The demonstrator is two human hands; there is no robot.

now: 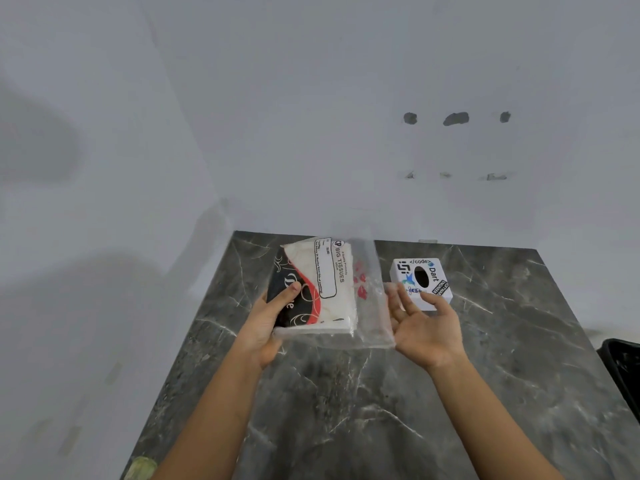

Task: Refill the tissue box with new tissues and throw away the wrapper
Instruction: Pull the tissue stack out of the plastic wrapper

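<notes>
A pack of white tissues [334, 289] in a clear plastic wrapper with black and red print hangs above the dark marble table [346, 410]. My left hand [268, 322] grips the pack's left end, thumb on the black print. My right hand [424, 323] is palm up with fingers spread at the wrapper's loose clear end [372, 306], touching its edge. The white cube tissue box [420, 282], covered in stickers and with a dark oval hole on top, stands on the table just behind my right hand.
A black bin [621, 368] shows at the right edge, beside the table. White walls close in behind and to the left of the table. A greenish blurred thing [142, 467] lies at the table's near left corner.
</notes>
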